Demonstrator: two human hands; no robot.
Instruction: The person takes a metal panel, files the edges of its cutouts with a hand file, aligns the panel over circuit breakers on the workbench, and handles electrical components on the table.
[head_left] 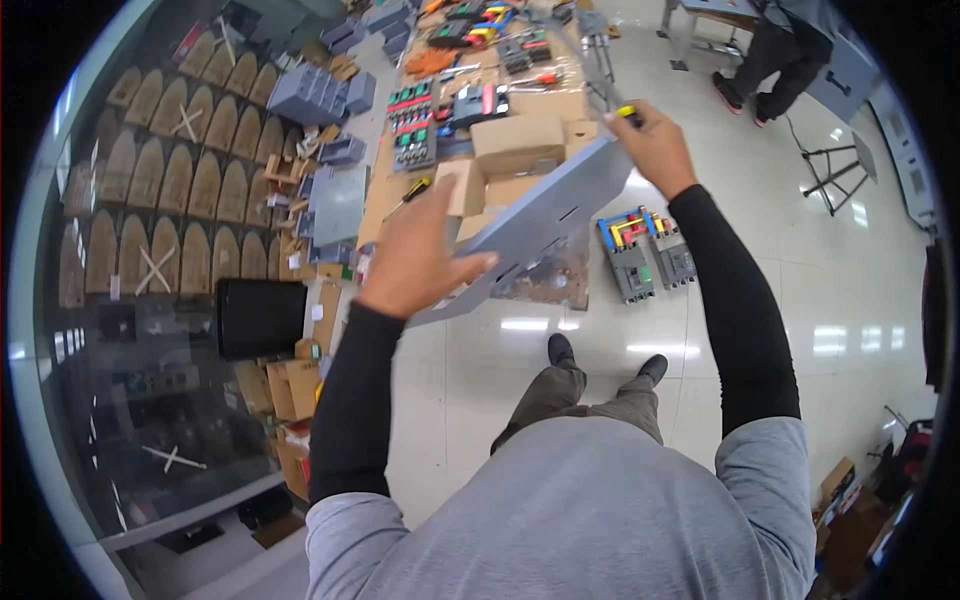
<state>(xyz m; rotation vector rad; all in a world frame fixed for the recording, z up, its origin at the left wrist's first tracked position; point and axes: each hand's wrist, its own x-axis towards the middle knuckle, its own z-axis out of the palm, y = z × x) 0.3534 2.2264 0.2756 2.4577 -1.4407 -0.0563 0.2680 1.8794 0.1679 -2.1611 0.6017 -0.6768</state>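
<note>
A flat grey metal panel (550, 215) with narrow slots is held up, tilted, in front of me. My left hand (425, 255) grips its lower left end, thumb on the near face and fingers on the far side. At the upper right corner, my right hand (655, 150) is closed around the panel's edge. A yellow-and-black handle (628, 114), like a screwdriver's, shows at the right fingertips. Behind the panel stands an open cardboard box (518, 143). A yellow-and-black screwdriver (418, 188) lies beside my left fingers.
Circuit breakers (412, 125) and an orange glove (430, 62) lie on the workbench (375, 205). Two breakers with coloured bars (628, 270) are right of the panel. Grey bins (310, 95) line the left. A person (785, 60) stands at the back right near a stool (840, 170).
</note>
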